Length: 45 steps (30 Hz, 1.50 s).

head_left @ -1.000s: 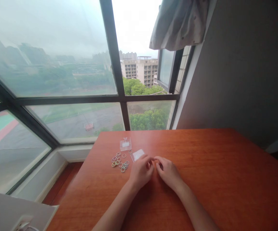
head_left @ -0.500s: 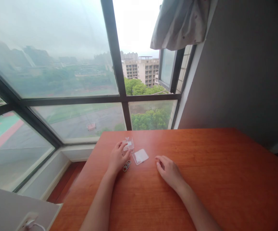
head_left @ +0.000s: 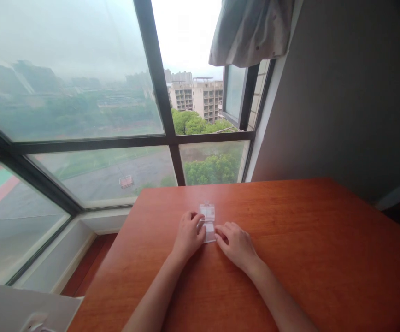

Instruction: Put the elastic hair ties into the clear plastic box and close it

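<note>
A small clear plastic box (head_left: pixel 207 213) lies on the orange-brown wooden table (head_left: pixel 307 240), its lid part toward the window and a second clear part toward me. My left hand (head_left: pixel 188 236) is curled against the box's left side, thumb and forefinger closed on its edge. My right hand (head_left: pixel 237 244) lies on the table at the box's right near corner, fingers loosely stretched, their tips touching the plastic. The small coloured rubber bands seen earlier do not show now.
A large dark-framed window (head_left: pixel 158 92) runs along the table's far and left sides. A grey wall (head_left: pixel 341 92) stands to the right, with a bunched curtain (head_left: pixel 251 32) above. A white object (head_left: pixel 30 313) sits at the lower left.
My left hand went out to the clear box beside the rubber bands, then came back toward the middle. The box now lies between both hands, and my right hand has shifted left to touch it.
</note>
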Motion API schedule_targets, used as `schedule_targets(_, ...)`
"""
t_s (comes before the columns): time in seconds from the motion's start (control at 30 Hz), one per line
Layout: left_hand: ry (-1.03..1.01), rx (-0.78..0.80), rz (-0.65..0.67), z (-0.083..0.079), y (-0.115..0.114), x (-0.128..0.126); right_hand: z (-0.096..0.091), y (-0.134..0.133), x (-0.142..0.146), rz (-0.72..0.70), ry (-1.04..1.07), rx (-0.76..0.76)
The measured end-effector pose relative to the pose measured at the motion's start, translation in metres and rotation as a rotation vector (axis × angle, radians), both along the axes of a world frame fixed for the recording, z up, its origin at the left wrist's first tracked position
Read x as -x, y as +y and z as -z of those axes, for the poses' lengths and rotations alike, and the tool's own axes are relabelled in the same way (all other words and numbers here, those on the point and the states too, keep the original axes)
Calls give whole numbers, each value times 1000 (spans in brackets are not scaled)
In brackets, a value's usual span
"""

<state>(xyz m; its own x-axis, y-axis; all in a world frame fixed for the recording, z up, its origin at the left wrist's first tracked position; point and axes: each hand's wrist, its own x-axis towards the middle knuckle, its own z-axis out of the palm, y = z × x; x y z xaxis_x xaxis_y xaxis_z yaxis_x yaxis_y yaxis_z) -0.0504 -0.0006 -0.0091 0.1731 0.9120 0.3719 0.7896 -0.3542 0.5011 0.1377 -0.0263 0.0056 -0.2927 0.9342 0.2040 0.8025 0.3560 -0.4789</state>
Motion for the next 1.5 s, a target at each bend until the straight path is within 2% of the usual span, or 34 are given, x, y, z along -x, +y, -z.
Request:
schedule_targets(0.23, 21, 46, 92, -3, -16, -28, 3, 6, -9, 175, -34, 47)
schedule_targets(0.57, 0, 119, 183, -12, -29, -41, 8, 22, -48, 351, -101, -24)
schedule_targets(0.8, -26, 143, 275, -18, -36, -51, 11, 26, -56, 379, -86, -5)
schedule_targets(0.93, -40, 159, 247, -17, -29, -48, 15, 29, -54, 305, 7, -29)
schedule_targets(1.13, 30, 129, 135, -21, -13, -27, 16, 30, -41, 44, 233, -108)
schedule_targets(1.2, 82, 113, 108, -24, -9, -16, 14, 28, -41, 93, 191, -134)
schedule_targets(1.27, 91, 135, 94, -26, -6, -5, 10, 26, -44, 266, 74, -121)
schedule_targets(1.37, 72, 162, 111, -28, -4, 5, 4, 22, -51, 483, -125, 32)
schedule_targets(1.43, 75, 156, 131, -27, -4, 8, 1, 20, -51, 494, -201, 145)
schedule_targets(1.5, 80, 138, 140, -27, -5, 6, 0, 19, -48, 445, -222, 185)
